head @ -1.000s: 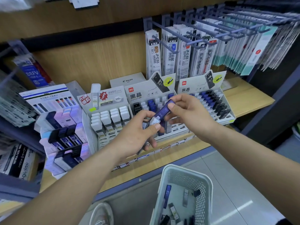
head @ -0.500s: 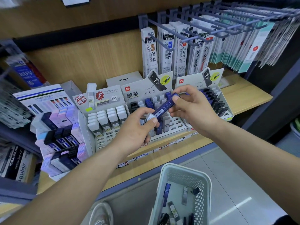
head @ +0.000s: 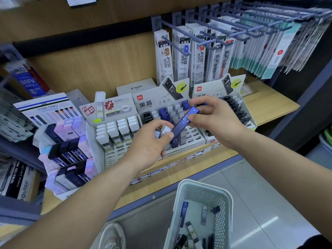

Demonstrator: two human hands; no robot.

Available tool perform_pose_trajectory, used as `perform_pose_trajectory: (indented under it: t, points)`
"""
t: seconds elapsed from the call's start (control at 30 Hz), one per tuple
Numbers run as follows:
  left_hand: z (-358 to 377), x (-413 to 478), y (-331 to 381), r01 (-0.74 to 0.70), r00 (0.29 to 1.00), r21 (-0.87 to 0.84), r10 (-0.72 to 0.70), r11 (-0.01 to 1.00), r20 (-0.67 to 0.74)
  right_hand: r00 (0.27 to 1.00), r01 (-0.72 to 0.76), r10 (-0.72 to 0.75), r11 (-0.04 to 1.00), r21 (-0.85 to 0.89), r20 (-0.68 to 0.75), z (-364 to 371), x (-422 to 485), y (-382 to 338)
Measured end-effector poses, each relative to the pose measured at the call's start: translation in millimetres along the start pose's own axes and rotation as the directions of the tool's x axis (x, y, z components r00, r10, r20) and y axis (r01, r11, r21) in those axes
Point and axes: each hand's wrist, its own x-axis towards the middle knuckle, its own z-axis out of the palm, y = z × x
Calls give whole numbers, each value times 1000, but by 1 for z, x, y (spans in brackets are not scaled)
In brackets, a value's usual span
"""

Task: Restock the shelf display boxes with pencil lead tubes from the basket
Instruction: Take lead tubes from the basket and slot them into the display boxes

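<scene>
Above the pale perforated plastic basket (head: 201, 190), my left hand (head: 149, 147) is clutching small grey lead tubes (head: 163, 131) while my right hand (head: 214, 121) is pinching the flat dark-blue plastic lead tube (head: 185, 122) slanting between them, just before the grey cardboard display box (head: 156, 102).

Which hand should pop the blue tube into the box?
Right, probably. The right hand pinches the blue tube by its top end, close to the middle display box. The left hand is busy gripping other tubes.
</scene>
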Motion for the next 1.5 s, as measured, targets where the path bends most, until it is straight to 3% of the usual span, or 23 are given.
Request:
perform_pose_trajectory:
  t: [0.17, 0.33, 0.43, 0.6, 0.8, 0.93, 1.03, 1.23, 1.4, 1.5]
  points:
    - [-2, 2, -2, 36, 999, -74, -37, 997, -9, 990, 51, -52, 999, -8, -128, -8, 6, -3]
    - [-5, 3, -5, 94, 996, -64, -93, 994, 12, 935, 162, -269, 904, -396, -232, -30, 25, 5]
    - [-5, 3, -7, 133, 991, -27, -132, 991, 30, 935, 174, -311, 821, -544, -170, -29, 34, 19]
    - [-7, 4, -7, 122, 992, -55, -120, 991, 37, 961, 141, -261, 738, -660, -86, -28, 41, 42]
    - [-10, 2, -10, 84, 995, -115, -76, 990, 69, 964, 153, -262, 700, -697, -51, -34, 46, 44]
    - [-11, 0, -9, 79, 993, -133, -67, 988, 93, 932, 271, -356, 558, -784, 69, -29, 49, 48]
    - [-10, -2, -7, 86, 992, -161, -68, 983, 111, 914, 303, -396, 522, -797, 88, -28, 55, 51]
    - [-11, -4, -4, 98, 987, -180, -73, 979, 141, 933, 271, -342, 473, -838, 109, -17, 64, 58]
    - [-11, -3, -2, 91, 988, -205, -64, 974, 138, 934, 223, -358, 566, -794, 7, -13, 47, 38]
    - [-9, -2, 1, 86, 987, -210, -54, 974, 152, 977, 196, -207, 809, -553, 44, 4, 13, 19]
